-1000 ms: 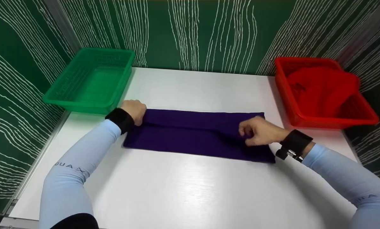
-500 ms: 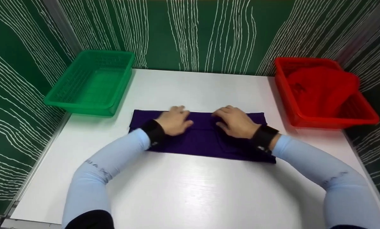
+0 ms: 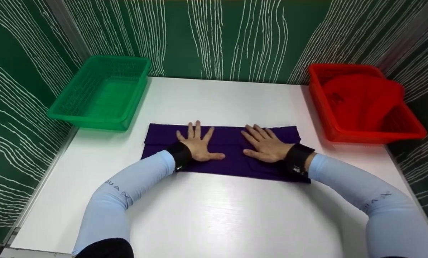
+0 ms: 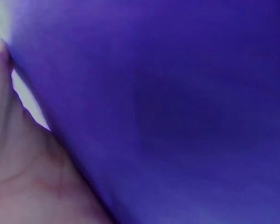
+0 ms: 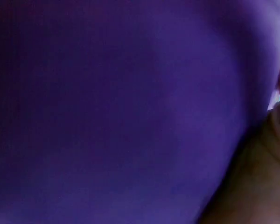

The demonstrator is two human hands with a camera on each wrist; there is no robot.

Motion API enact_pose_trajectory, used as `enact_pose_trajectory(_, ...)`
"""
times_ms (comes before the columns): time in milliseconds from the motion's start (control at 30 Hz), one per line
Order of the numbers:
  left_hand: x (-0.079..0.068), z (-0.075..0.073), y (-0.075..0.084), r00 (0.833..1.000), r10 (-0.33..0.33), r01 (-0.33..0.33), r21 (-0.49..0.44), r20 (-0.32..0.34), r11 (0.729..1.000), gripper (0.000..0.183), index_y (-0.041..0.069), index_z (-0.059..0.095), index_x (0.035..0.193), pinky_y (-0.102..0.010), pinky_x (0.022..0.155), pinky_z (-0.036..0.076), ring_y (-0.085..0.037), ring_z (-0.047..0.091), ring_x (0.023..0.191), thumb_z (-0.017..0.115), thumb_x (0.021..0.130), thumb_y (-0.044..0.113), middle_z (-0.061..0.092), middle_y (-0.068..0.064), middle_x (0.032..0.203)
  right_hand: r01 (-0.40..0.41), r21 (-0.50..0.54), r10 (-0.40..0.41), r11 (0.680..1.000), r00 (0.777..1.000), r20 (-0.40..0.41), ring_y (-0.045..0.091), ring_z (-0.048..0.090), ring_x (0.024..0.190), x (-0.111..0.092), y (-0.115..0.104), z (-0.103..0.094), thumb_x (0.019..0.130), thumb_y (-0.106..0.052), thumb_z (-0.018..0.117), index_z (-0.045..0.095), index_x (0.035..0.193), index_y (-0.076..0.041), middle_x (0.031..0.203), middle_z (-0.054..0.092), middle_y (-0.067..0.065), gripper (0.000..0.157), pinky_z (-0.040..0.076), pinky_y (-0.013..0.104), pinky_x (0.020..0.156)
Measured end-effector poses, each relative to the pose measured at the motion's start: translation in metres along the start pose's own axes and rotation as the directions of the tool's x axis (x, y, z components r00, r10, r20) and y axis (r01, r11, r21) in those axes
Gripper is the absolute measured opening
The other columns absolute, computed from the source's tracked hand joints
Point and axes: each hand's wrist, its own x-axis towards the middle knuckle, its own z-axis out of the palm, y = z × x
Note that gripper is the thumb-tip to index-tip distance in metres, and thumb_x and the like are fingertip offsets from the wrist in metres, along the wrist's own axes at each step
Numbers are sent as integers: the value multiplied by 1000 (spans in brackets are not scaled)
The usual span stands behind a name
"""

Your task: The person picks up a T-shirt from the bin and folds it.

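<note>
A purple cloth (image 3: 231, 166), folded into a long flat strip, lies across the middle of the white table. My left hand (image 3: 198, 147) rests on it left of centre, fingers spread and thumb pointing right. To its right, my right hand (image 3: 267, 146) lies palm down on the cloth, fingers straight and angled up to the left. A crease runs lengthwise along the upper part of the cloth. In the left wrist view the cloth (image 4: 177, 112) fills most of the picture beside the palm (image 4: 32, 182). The right wrist view shows purple fabric (image 5: 116, 112) close up, with the palm (image 5: 256, 186) at lower right.
At the back left stands a green plastic basket (image 3: 88, 120), with nothing seen in it. A red basket (image 3: 375, 137) at the back right holds a crumpled red cloth (image 3: 364, 96). Green walls with white wavy lines (image 3: 214, 39) border the white table (image 3: 214, 215).
My left hand has moved right from the cloth's left end and its fingers have spread. The right hand has shifted left and flattened onto the cloth. The baskets stay put.
</note>
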Motion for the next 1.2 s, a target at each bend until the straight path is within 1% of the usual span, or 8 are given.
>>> enact_pose_trajectory(167,-12,-5,-22,989,-144,141,-69,-31,988,143,32,-13,164,-88,101,3,-53,-19,149,48,57,105,-24,-29,163,-104,8,104,995,995,-10,48,-1,154,-26,17,-2,96,-75,44,8,166,-11,170,-2,22,101,5,70,117)
enact_pose_trajectory(400,-26,-13,-85,956,-294,287,-154,-20,945,155,17,-15,163,-87,102,4,-58,-19,147,51,54,105,-26,-35,160,-292,47,290,955,956,46,53,-6,152,-62,44,-3,84,-83,56,1,163,-2,167,-7,29,126,4,73,116)
enact_pose_trajectory(600,-33,-17,-105,952,-303,299,-85,-42,951,157,3,-8,162,-82,108,-4,-52,-13,151,47,57,106,-18,-33,164,-321,36,315,946,941,125,56,-2,150,-72,59,-19,81,-83,61,0,159,10,165,-5,34,136,8,73,115)
enact_pose_trajectory(767,-27,-15,-100,969,-84,102,66,-234,993,134,-1,30,159,-79,110,15,-53,16,149,53,70,96,19,-33,163,-290,-164,292,943,956,-11,59,21,145,-64,43,-41,83,-67,73,25,154,13,159,22,39,118,20,71,114)
enact_pose_trajectory(833,-23,-16,-96,950,81,-48,115,-303,992,103,4,50,148,-70,106,35,-48,38,138,62,81,82,41,-28,150,-249,-305,207,919,965,-162,58,37,135,-59,30,-45,88,-45,77,41,147,12,148,39,38,89,33,67,109)
enact_pose_trajectory(967,-21,-19,-83,887,355,-317,168,-297,933,45,11,66,123,-50,87,54,-33,58,109,73,95,45,59,-13,118,-191,-394,32,899,927,-375,44,62,86,-49,-4,-40,84,-13,75,65,105,5,97,62,25,30,55,55,68)
enact_pose_trajectory(1033,-21,-20,-77,872,413,-375,183,-262,909,32,13,67,119,-46,86,54,-30,60,102,72,96,35,60,-10,111,-149,-319,19,936,926,-377,32,58,63,-46,-23,-33,87,-14,74,62,84,-2,73,57,13,17,51,46,49)
enact_pose_trajectory(1200,-21,-22,-69,882,421,-384,195,-210,902,29,13,67,120,-46,87,54,-30,62,102,72,96,28,61,-9,110,-73,-207,10,976,957,-291,14,46,45,-40,-54,-13,95,-27,72,54,70,-11,55,45,-3,35,45,35,40)
